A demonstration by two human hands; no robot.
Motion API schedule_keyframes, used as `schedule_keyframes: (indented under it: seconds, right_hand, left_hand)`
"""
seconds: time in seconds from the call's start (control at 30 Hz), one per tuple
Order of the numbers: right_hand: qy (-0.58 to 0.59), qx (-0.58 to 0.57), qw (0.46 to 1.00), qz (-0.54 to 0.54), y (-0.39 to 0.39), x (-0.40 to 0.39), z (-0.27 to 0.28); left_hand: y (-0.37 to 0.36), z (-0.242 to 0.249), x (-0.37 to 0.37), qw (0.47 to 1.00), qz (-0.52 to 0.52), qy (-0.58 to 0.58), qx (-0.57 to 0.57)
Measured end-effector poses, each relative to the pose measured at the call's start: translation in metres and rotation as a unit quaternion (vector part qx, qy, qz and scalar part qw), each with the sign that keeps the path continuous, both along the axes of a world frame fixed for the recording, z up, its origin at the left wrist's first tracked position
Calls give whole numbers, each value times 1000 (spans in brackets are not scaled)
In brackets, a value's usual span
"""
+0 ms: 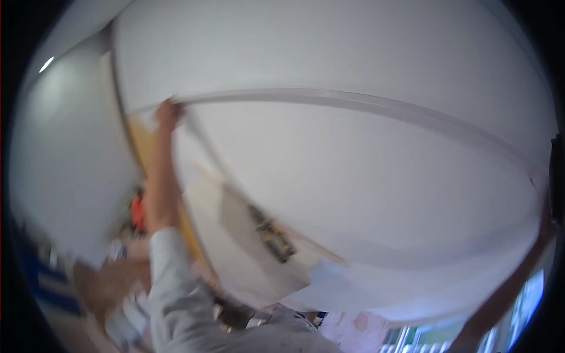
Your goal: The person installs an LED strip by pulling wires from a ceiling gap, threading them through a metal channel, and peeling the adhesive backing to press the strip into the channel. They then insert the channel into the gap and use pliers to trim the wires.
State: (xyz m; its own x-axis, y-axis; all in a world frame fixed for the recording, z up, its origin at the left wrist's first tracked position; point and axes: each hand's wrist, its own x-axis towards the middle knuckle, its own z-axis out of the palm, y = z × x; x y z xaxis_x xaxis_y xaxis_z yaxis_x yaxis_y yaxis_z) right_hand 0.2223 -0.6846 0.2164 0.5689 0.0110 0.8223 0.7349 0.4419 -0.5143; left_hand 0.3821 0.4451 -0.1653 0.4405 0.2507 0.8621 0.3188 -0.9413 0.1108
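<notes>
Left hand (169, 113), upper left of frame, grasped long pale strip (323, 99). Right hand (548, 220), right edge, touched dark margin; grip too blurred to tell.

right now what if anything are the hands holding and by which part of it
The left hand grips a long strip near its left end. The right hand is too dim and blurred to tell whether it holds anything.

Beige panel (226, 256): black-and-yellow tool (273, 238), slanted, against its face; contact unclear.
Brown surface (103, 288), low at left: blurred pale items (126, 315) along its edge, unidentifiable.
</notes>
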Motion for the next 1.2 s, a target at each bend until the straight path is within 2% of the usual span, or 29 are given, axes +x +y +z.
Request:
schedule_keyframes:
  seconds: [0.07,0.13,0.17,0.23,0.27,0.3,0.33,0.37,0.4,0.43,0.57,0.63,0.7,0.77,0.8,0.83,0.87,0.93,1.0,1.07,1.17,1.2]
  right_hand:
    - [-8,9,1000,25,9,-7,-15]
    - [-40,10,997,62,31,-10,-25]
    - [-56,5,996,72,43,-15,-26]
    - [-84,-6,994,76,64,-24,-28]
    - [-91,-17,993,70,72,-22,-25]
    - [-96,-3,994,52,80,-30,-21]
    - [-96,11,994,42,91,-35,-22]
    - [-104,7,994,37,100,-35,-21]
    - [-89,22,996,14,107,-37,-20]
    - [-74,37,997,-8,112,-38,-20]
    - [-78,29,996,-15,121,-29,-25]
    - [-76,49,995,-29,124,-33,-27]
    - [-70,61,995,-42,133,-36,-27]
    - [-52,73,994,-67,137,-42,-29]
    - [-51,72,994,-64,136,-42,-29]
    - [-53,59,995,-62,133,-42,-29]
    - [-56,46,996,-60,133,-42,-29]
    - [-42,53,995,-72,135,-44,-29]
    - [-33,57,994,-87,137,-46,-27]
    - [-17,43,994,-95,136,-48,-28]
    - [-3,37,995,-94,138,-53,-26]
    - [-4,36,995,-96,139,-54,-24]
  left_hand:
    - [45,-15,6,976,-101,-17,190]
    - [50,-8,-1,983,-119,111,87]
    - [90,-33,27,969,-70,17,236]
    - [90,-20,36,973,-181,-9,140]
    - [85,-11,28,969,-171,-5,180]
    - [77,-1,19,971,-233,46,14]
    - [62,11,5,877,-317,72,-353]
    - [47,11,-5,821,-335,81,-456]
    - [41,16,-14,792,-349,87,-493]
    - [38,21,-28,802,-304,75,-510]
    - [-49,105,-72,947,-126,91,-281]
    - [-114,155,-84,985,-76,88,-126]
    - [-194,198,-93,991,-116,59,17]
    - [-375,266,-192,956,-278,37,-86]
    - [-403,266,-192,918,-393,-50,-9]
    - [-440,278,-200,873,-482,-52,48]
    - [-474,298,-215,842,-527,-10,116]
    - [-545,317,-226,803,-560,-69,191]
    - [-598,336,-210,750,-617,-111,212]
    - [-644,357,-192,723,-646,-127,208]
    - [-685,370,-184,743,-640,-91,174]
    - [-694,372,-187,758,-639,-22,125]
